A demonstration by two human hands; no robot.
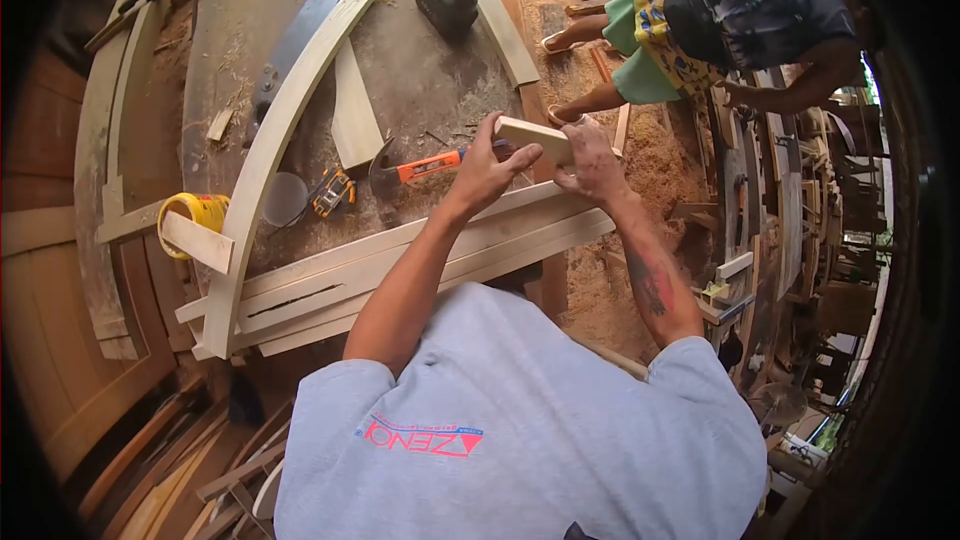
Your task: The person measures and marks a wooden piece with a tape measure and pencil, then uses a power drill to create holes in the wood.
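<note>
Between my two hands is a short pale wood block [535, 137], held above the near edge of the bench. My left hand [492, 168] grips its left end, thumb and fingers wrapped round it. On its right end is my right hand [590, 162], fingers closed on the wood. Long pale boards [400, 255] lie side by side under my forearms. A hammer [430, 167] with an orange handle rests just left of my left hand. Farther left are a yellow and black tape measure [333, 190] and a curved wood piece [285, 140] lying across the boards.
A yellow tub [193, 223] stands at the left. A handsaw [310, 25], a cordless drill [450, 5] and more pale wood pieces [353, 115] lie on the bench [225, 70]. Another person [740, 20] stands at the upper right, beside sawdust and stacked timber.
</note>
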